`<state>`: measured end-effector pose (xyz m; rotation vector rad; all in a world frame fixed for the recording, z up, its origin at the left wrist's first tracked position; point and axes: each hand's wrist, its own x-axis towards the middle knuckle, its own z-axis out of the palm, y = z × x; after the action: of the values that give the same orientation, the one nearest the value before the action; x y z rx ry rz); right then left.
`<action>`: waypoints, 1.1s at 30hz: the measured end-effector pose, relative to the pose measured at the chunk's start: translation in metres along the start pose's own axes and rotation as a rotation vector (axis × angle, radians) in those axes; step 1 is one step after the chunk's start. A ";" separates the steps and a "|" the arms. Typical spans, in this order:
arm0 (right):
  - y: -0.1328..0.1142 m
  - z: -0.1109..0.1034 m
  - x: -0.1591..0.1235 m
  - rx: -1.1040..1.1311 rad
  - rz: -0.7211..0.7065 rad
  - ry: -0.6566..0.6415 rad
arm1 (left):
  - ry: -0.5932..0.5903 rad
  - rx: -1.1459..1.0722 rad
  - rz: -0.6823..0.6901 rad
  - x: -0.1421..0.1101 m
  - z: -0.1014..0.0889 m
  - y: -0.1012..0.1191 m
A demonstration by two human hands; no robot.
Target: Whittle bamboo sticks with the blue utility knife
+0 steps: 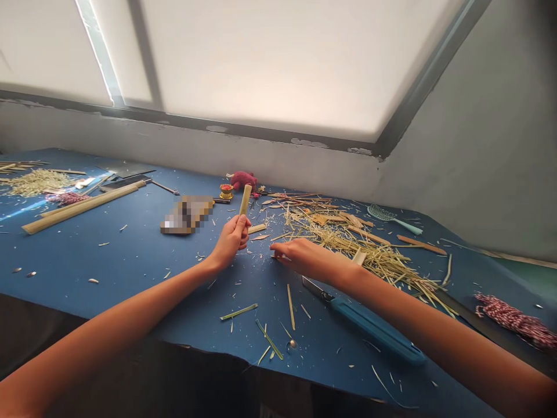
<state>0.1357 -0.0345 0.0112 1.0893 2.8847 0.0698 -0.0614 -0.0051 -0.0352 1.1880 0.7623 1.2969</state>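
My left hand [232, 239] is closed round a short length of split bamboo [245, 201], which stands upright out of the fist above the blue tabletop [143, 278]. To its right, my right hand [300, 255] is held low over the table with its fingers curled together; whatever lies between them is too small to make out. Just below my right forearm rests a box cutter [376, 331] with a blue handle, its blade [317, 287] pointing left. Behind that forearm spreads a heap of thin bamboo slivers [387, 264].
Longer bamboo pieces [87, 206] and another sliver pile [35, 183] lie at left. At the back are a pixelated object [187, 215], a small gold cup [225, 191] and a dark red figure [243, 179]. A pale green hairbrush [394, 217] and red-white cord [516, 319] lie right.
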 end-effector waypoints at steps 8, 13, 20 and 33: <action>0.013 -0.037 -0.020 -0.173 0.369 0.028 | 0.019 -0.008 0.011 0.002 0.000 0.005; 0.002 -0.055 -0.032 -0.218 0.651 -0.144 | 0.006 0.002 0.026 0.002 -0.001 0.004; -0.075 -0.023 -0.011 0.306 -0.301 -0.087 | 0.023 0.013 0.035 0.003 -0.001 0.004; -0.067 -0.029 -0.050 0.383 0.038 -0.119 | 0.019 -0.005 0.056 0.002 0.002 0.008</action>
<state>0.1267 -0.1187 0.0376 1.1515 2.8367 -0.5478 -0.0619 -0.0041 -0.0269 1.2021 0.7438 1.3568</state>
